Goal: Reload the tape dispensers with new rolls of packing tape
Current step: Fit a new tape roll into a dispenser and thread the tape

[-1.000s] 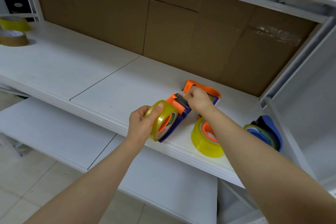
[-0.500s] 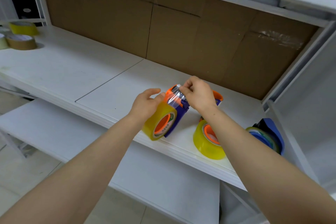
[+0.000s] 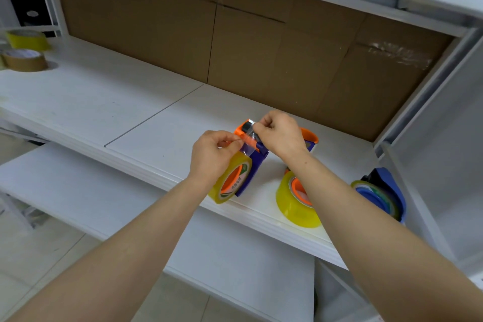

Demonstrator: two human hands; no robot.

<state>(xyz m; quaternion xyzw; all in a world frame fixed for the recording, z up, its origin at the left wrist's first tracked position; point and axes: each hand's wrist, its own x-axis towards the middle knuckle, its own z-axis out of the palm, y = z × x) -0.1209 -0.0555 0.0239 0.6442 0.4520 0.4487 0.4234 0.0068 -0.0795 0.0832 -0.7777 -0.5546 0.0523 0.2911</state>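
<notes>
Open white tabletop [image 3: 117,107] stretches toward ten o'clock; a loose yellow tape roll [image 3: 287,206] and a blue loaded tape dispenser [image 3: 389,183] block four o'clock.

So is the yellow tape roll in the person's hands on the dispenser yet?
On. The yellow roll sits round the dispenser's orange hub; the left hand and right hand pinch its clear end.

Head view, looking forward and down, close over white shelf [image 3: 146,117]

The left forearm [image 3: 125,251] and right forearm [image 3: 379,230] are bare from the frame's lower corners upward. The left hand [image 3: 214,157] and right hand [image 3: 281,133] are bare too.
</notes>
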